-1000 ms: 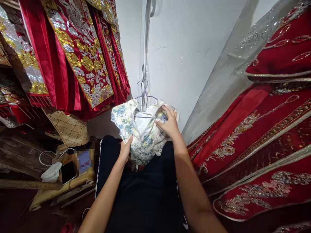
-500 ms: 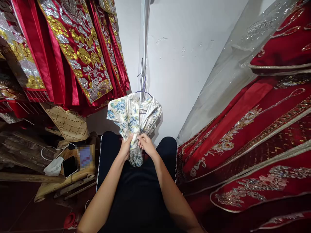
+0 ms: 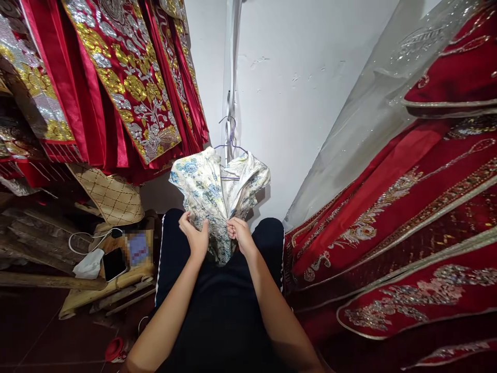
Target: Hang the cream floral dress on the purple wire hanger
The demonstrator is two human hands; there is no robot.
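Far left, red garments [image 3: 116, 83] thick with gold and silver embroidery hang in a row. Under them sits a quilted beige bag [image 3: 111, 197]. Below that, a dark phone [image 3: 114, 263] lies face up on a wooden stand [image 3: 93, 295], a crumpled white cloth [image 3: 88, 265] just beside it. The patch next to the phone is blurred, so nothing on it can be read.

Into the middle now: the left hand [image 3: 194, 235] is closed around the left front edge of the floral garment [image 3: 205, 191], thumb up. The garment, white with blue flowers, hangs on a thin wire hanger [image 3: 231, 142] against the white wall [image 3: 295, 103]. Its long axis runs straight down, shoulders up at the hanger and lower end gathered over the person's black trousers [image 3: 221, 311]. The front falls open in a narrow V.

The right hand [image 3: 240, 233] pinches the opposite front edge, fingers curled tight on the cloth, the two hands near each other.

Right again: a sheer silvery fabric [image 3: 368, 119] slants up the wall, and beyond it lie red fabrics [image 3: 407, 217] with beaded borders.
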